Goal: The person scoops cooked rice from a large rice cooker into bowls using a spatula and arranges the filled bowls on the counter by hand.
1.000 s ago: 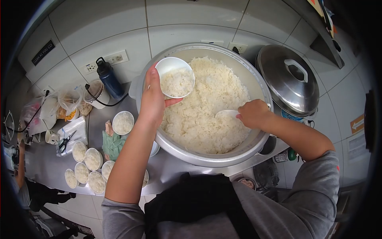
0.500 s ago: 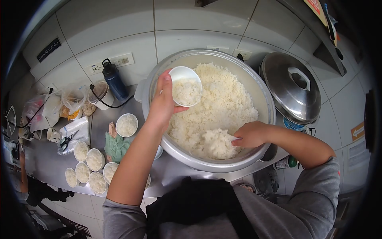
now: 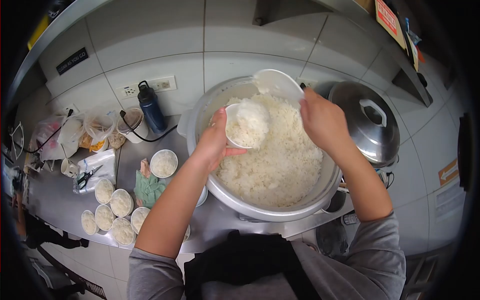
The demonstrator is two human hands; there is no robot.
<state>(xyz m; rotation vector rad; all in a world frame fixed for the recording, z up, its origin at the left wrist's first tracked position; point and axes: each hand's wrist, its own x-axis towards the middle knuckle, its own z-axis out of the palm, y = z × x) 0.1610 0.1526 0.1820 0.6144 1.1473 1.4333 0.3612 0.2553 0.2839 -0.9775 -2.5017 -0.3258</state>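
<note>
My left hand (image 3: 216, 140) is closed around a white bowl (image 3: 231, 134), tilted over the left part of a large metal pot (image 3: 272, 215). A heap of cooked rice (image 3: 250, 120) fills the bowl and stands above its rim. My right hand (image 3: 322, 117) grips a white rice paddle (image 3: 280, 85), its blade raised over the pot's far rim, just above and right of the bowl. Loose cooked rice (image 3: 272, 175) covers the inside of the pot below both hands.
Several rice-filled white bowls (image 3: 120, 203) stand on the steel counter (image 3: 210, 225) at left, near a green cloth (image 3: 149, 189), scissors (image 3: 87, 177) and a blue bottle (image 3: 151, 106). A metal lid (image 3: 362, 125) is right of the pot. Another person's arm (image 3: 21, 215) shows far left.
My right hand has lifted the rice paddle from the near right of the pot to its far side. The bowl holds much more rice now. The whole view has shifted slightly.
</note>
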